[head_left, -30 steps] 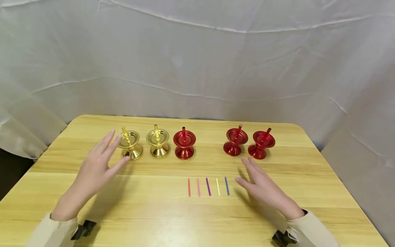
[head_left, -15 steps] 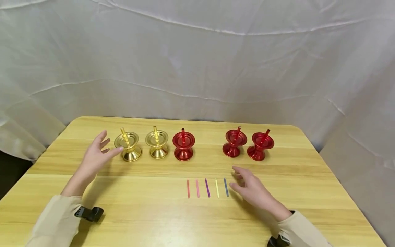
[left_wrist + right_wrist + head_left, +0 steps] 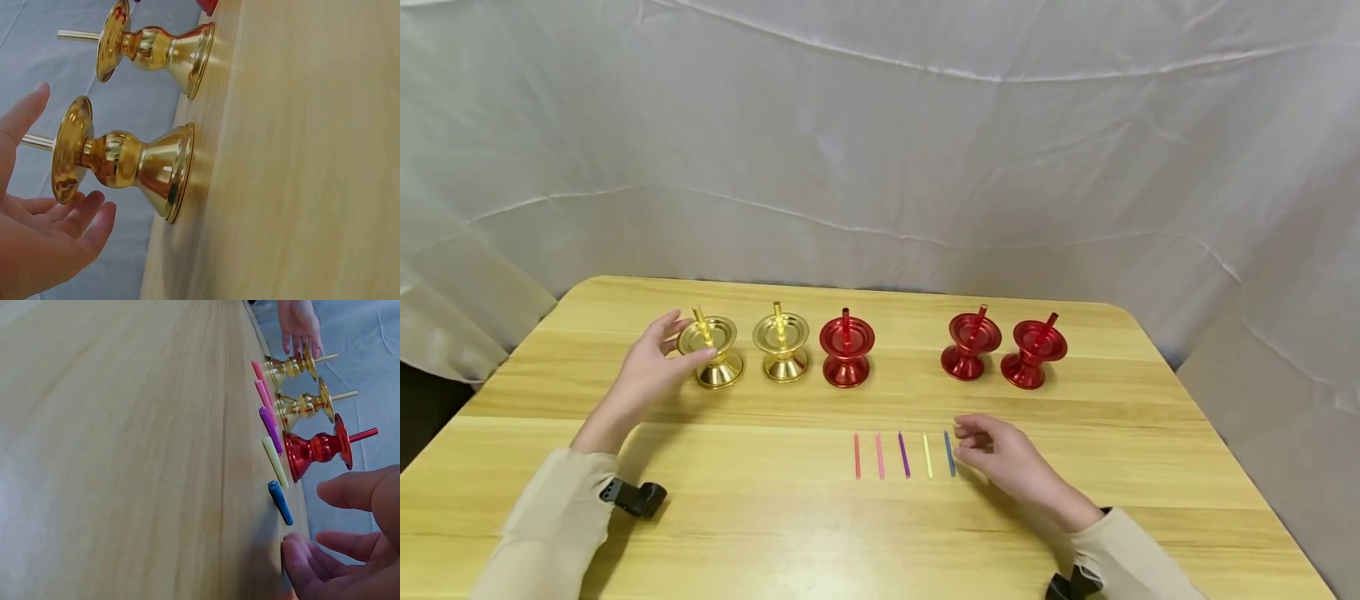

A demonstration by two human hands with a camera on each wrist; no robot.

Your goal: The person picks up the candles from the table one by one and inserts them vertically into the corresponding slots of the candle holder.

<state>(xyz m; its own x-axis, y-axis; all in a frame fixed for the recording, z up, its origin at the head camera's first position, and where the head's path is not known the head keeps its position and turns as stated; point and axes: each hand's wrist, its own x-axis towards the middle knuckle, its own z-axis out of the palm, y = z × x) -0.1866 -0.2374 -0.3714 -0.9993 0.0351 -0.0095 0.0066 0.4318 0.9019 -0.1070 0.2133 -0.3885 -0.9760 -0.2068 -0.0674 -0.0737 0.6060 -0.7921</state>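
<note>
At the far left stands a gold candle holder (image 3: 720,369); my left hand (image 3: 651,360) is beside its dish, thumb on the near side and fingers behind. In the left wrist view, the thumb (image 3: 30,111) and fingers (image 3: 87,219) are spread around the dish, with a gap to it. My right hand (image 3: 1011,462) hovers just right of the blue candle (image 3: 950,454), its fingers loosely bent and holding nothing. Left of that candle lie a yellow candle (image 3: 928,456), a purple candle (image 3: 904,455), a pink candle (image 3: 881,456) and a coral-red candle (image 3: 857,456) in a row.
A second gold holder (image 3: 786,367) and a red holder (image 3: 847,371) continue the back row. Two more red holders, one inner (image 3: 963,363) and one outer (image 3: 1023,372), stand to the right. A pale cloth (image 3: 880,150) hangs behind the wooden table (image 3: 775,517).
My left hand has drawn back, then moved right to the leftmost gold holder, fingers bending. The right hand has shifted left toward the blue candle, its fingers bending too. Holders and candles stay put.
</note>
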